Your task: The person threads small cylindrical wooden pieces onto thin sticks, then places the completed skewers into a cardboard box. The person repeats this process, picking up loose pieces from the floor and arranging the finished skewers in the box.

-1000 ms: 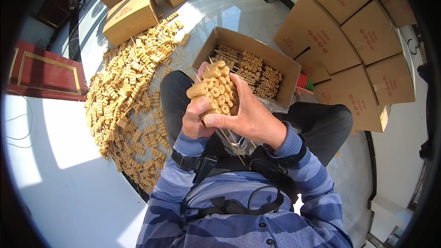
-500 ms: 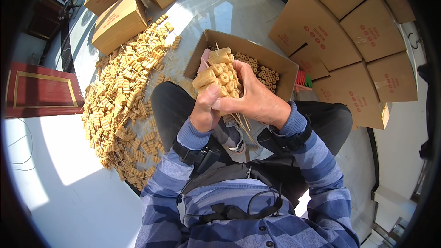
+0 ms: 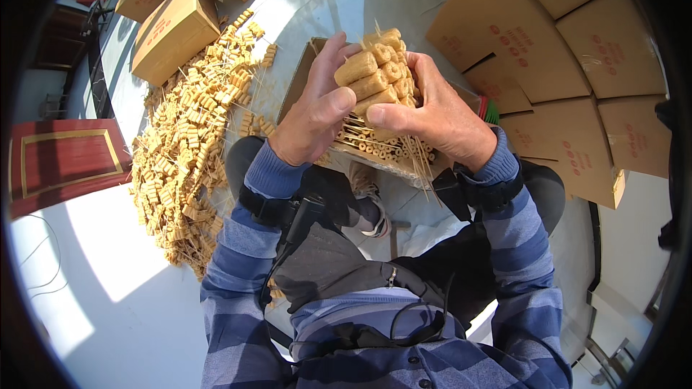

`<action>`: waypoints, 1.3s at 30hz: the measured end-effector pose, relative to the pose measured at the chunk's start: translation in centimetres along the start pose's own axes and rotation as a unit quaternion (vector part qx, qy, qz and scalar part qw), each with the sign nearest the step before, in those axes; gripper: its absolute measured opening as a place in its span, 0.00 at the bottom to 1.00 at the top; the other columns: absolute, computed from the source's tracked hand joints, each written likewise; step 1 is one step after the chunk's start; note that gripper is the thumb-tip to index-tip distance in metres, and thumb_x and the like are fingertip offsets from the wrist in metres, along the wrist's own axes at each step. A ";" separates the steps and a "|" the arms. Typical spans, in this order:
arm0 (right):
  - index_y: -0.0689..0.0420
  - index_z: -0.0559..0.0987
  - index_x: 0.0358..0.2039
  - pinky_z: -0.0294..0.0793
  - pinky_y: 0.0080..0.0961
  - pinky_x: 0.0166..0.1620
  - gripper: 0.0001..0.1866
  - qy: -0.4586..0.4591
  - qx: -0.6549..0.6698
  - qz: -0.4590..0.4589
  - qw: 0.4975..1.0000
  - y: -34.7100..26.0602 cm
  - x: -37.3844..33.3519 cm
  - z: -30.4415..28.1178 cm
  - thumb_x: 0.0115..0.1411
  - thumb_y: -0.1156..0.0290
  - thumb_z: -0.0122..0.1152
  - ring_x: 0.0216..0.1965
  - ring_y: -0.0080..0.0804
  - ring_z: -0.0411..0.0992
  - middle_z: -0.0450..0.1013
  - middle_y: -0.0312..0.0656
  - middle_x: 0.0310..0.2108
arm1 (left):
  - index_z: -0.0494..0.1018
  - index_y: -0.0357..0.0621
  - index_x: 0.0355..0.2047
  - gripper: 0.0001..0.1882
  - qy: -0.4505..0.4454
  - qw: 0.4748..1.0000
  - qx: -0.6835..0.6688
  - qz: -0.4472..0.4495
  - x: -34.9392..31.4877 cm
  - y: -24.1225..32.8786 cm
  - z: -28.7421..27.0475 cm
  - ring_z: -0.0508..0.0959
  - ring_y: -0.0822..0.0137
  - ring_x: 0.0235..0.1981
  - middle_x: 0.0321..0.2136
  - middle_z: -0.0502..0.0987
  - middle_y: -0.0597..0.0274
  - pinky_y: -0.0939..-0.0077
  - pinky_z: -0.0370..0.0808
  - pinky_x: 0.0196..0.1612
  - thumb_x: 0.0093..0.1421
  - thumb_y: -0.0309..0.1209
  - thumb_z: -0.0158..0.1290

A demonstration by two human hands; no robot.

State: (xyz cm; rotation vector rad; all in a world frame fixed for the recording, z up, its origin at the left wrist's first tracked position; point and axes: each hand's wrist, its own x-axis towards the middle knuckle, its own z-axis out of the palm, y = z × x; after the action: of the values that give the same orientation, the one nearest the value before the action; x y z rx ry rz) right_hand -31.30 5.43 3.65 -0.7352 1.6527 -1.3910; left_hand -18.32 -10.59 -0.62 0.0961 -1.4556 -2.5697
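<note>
A bundle of skewers [image 3: 375, 75], tan ridged rolls on thin wooden sticks, is held above an open cardboard box [image 3: 295, 86]. My right hand [image 3: 450, 112] grips the bundle from the right, thumb across its near side and fingers mostly hidden behind. On the left side, my left hand [image 3: 310, 112] is spread with thumb and fingers apart, beside the rolls. Whether its fingertips touch them I cannot tell. The bare stick ends point down toward me. Below the bundle, more skewered rolls [image 3: 367, 145] lie in the box, partly covered by my hands.
A large heap of loose skewers [image 3: 180, 166] spreads over the floor at left. Closed cartons [image 3: 176, 29] stand behind it, and stacked cartons [image 3: 555, 65] rise at right. Something with red and green bristles [image 3: 490, 109] lies beside the box. My shoe [image 3: 375, 212] is below it.
The bundle has moved right and slightly up. My left hand has loosened from around it and spread its fingers. The box now appears closer to my legs.
</note>
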 end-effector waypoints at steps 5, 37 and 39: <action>0.77 0.56 0.59 0.73 0.27 0.56 0.54 0.109 -0.071 -0.005 0.991 -0.5 0.3 -4.3 0.47 0.52 0.77 0.52 0.35 0.70 0.67 0.55 0.51 | 0.53 0.35 0.69 0.33 0.047 0.921 0.367 -0.122 3.9 -0.7 -7.2 0.64 0.54 0.65 0.63 0.63 0.46 0.64 0.60 0.68 0.68 0.34 0.50; 0.68 0.59 0.60 0.68 0.43 0.58 0.50 0.156 -0.467 -0.100 0.865 7.5 3.7 -0.5 0.41 0.61 0.76 0.53 0.55 0.67 0.65 0.58 0.53 | 0.71 0.49 0.57 0.27 -0.230 0.513 0.754 -0.341 5.6 -11.6 -15.1 0.71 0.49 0.58 0.59 0.68 0.52 0.48 0.64 0.63 0.55 0.34 0.56; 0.64 0.59 0.61 0.66 0.41 0.58 0.50 0.148 -0.495 -0.090 0.852 8.5 4.3 0.6 0.40 0.62 0.78 0.56 0.51 0.65 0.65 0.54 0.55 | 0.71 0.50 0.58 0.27 -0.229 0.511 0.760 -0.331 4.7 -11.2 -14.8 0.68 0.49 0.60 0.59 0.69 0.53 0.50 0.62 0.64 0.56 0.34 0.54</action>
State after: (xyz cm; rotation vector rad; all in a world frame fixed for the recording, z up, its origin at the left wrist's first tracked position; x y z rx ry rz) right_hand -32.18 3.32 -5.66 -1.3077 2.6291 -0.6862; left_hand -22.20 -18.36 -17.69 0.2189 -3.8798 -0.4563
